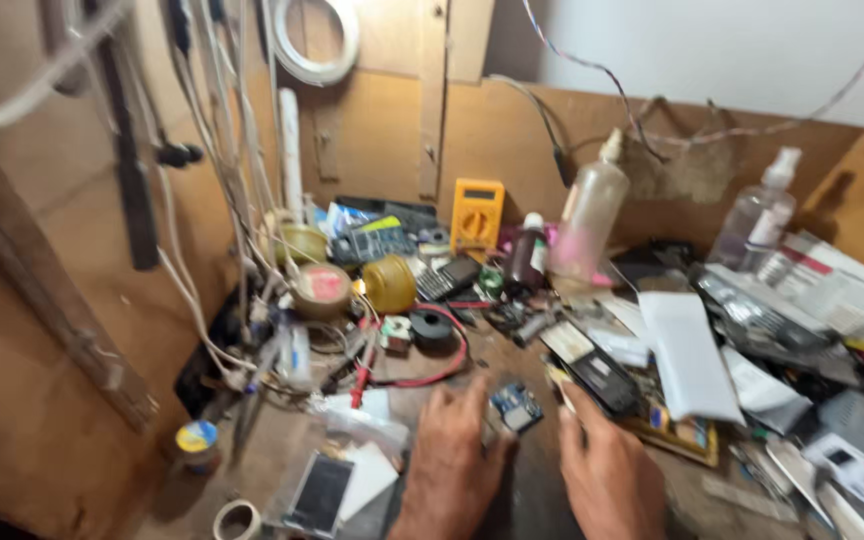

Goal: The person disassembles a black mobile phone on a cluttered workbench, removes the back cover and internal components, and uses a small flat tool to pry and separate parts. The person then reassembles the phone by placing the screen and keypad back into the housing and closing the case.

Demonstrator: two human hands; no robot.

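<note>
Left hand (449, 462) resting palm-down at the near edge of the cluttered table (282, 425), fingers loosely spread, fingertips touching or just beside a small blue circuit board (516, 406). Grip open, nothing closed in it. Right hand (607, 480) just right of the board, forefinger extended upward toward a dark phone (597, 376) lying flat; grip likewise open, holding nothing, though motion blur hides the fingertips. Board lying flat between both hands, on a dark patch of the surface. Best handled, by judgement, with a light pinch at the bare edges, away from the components, and a lift straight up clear of loose parts. Further out: red wire (447, 368) looping left of centre, yellow multimeter (476, 214) against the back wall, two clear bottles behind, white cables hanging left, tape roll (237, 520) near the front corner.
</note>
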